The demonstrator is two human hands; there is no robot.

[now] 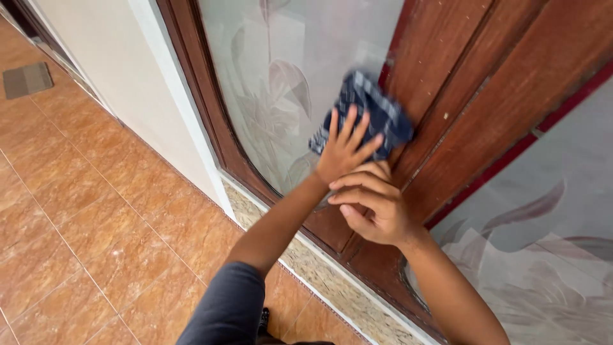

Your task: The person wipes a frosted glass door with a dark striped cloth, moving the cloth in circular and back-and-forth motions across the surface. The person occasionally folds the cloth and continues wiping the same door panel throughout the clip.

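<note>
My left hand lies flat with fingers spread on a dark blue checked cloth, pressing it against a frosted glass pane with leaf patterns, at the edge of the brown wooden door frame. My right hand rests just below the left, its fingers curled and touching the left hand's wrist area and the wood. It holds nothing that I can see.
A second frosted pane sits to the right of the wooden frame. Orange-brown floor tiles spread to the left, with a grey mat far off. A cream wall and a speckled stone sill border the door.
</note>
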